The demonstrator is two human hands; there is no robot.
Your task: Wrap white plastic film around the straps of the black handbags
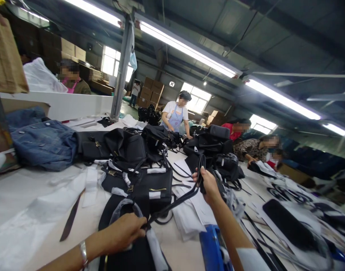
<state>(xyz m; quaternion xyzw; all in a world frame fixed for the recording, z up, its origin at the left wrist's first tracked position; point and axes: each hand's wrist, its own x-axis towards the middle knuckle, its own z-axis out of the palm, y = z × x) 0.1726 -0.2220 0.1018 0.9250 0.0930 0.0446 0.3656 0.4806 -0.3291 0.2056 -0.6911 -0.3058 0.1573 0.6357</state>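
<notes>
My left hand [131, 230] is closed on the lower end of a black strap [179, 198], just over a black bag [124, 256] that lies in front of me. The strap runs up and to the right to my right hand [208, 183], whose fingers are wrapped round its folded upper part. Beyond my left hand lies another black bag [158, 180] with a gold zip and white wrapping on its hardware. White paper sheets [189, 214] lie on the table below my right hand.
A denim jacket [45, 143] and several black bags [113, 145] are heaped along the far left. Loose dark strips [72, 218] lie on the pale table [62, 199]. A blue object [213, 244] stands near my right forearm. Co-workers [176, 113] work across the table.
</notes>
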